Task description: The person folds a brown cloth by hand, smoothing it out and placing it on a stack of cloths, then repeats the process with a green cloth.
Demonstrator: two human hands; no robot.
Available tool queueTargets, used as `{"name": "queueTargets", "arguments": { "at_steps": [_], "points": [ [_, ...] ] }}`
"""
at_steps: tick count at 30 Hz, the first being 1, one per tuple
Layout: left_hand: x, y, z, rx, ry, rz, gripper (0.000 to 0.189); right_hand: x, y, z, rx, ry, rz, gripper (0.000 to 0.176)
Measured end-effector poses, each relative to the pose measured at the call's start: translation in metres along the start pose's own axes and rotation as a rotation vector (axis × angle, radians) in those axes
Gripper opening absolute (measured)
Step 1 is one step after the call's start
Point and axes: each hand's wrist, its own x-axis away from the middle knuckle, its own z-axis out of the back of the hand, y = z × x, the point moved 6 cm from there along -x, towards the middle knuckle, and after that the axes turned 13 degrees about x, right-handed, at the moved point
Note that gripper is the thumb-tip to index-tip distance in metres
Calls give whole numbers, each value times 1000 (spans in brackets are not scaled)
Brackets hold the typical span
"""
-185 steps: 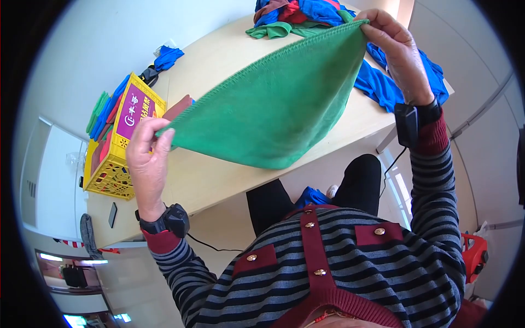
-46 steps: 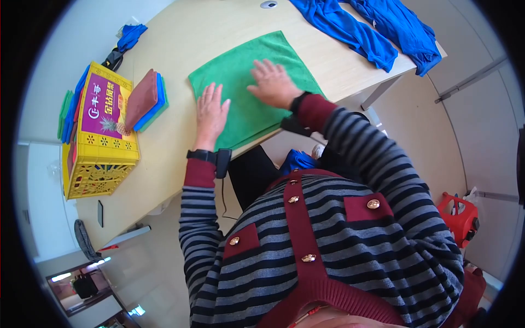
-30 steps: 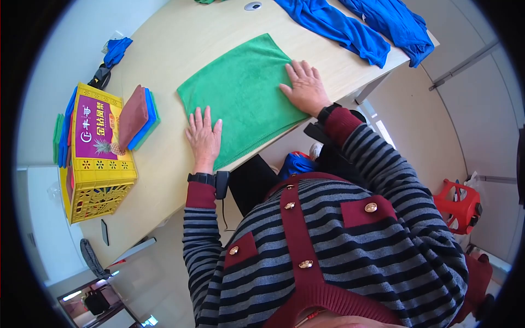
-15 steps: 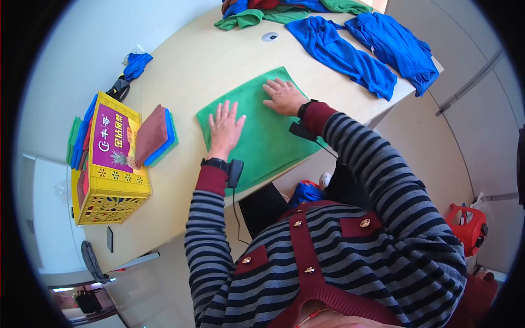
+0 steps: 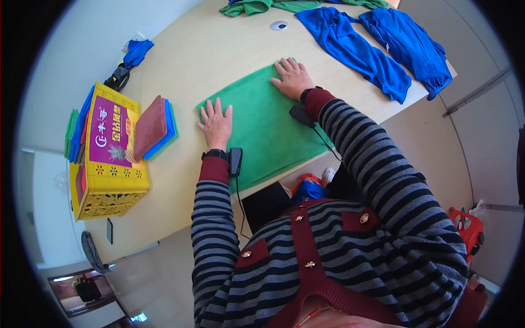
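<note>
A green cloth (image 5: pixel 257 126) lies spread flat on the pale table, reaching its near edge. My left hand (image 5: pixel 216 124) rests palm down on the cloth's left side, near the far left corner, fingers spread. At the far right corner my right hand (image 5: pixel 293 78) also presses flat, with its fingers apart. Neither hand grips the cloth. Both wrists wear dark bands with small black devices and cables.
A yellow crate (image 5: pixel 112 186) stands at the table's left, with folded cloths on its far side. Folded brown cloth (image 5: pixel 151 128) and blue cloth lean against it. Crumpled blue cloths (image 5: pixel 355 49) lie at the far right. A phone (image 5: pixel 110 231) is near the crate.
My left hand has slid outward to the left edge of the cloth, and my right hand has moved up and right to its far corner. The view has shifted slightly.
</note>
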Motion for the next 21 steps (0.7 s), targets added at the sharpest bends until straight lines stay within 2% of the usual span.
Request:
{"name": "queueTargets", "arguments": {
  "at_steps": [4,7,10,11,13,14,16,17,21],
  "points": [
    [13,-37,3,18,59,51,65,1,10,-15,29,-38,28,68],
    [47,-62,13,16,72,4,67,24,23,-13,99,-74,7,67],
    [77,-69,36,-157,259,-106,59,43,27,6,203,-3,12,60],
    [91,-69,40,-159,250,-95,59,55,19,13,203,60,70,58],
    [132,-44,52,158,156,-290,51,84,4,27,194,189,173,55],
    [151,-28,60,318,111,-388,48,98,-4,36,190,184,173,55],
    [189,8,71,319,65,-432,44,134,-45,58,-204,117,413,55],
    [205,22,71,319,18,-485,40,152,-64,66,-278,87,451,56],
    [224,19,62,303,-59,-383,47,198,-114,76,-327,-21,577,65]
  ]
}}
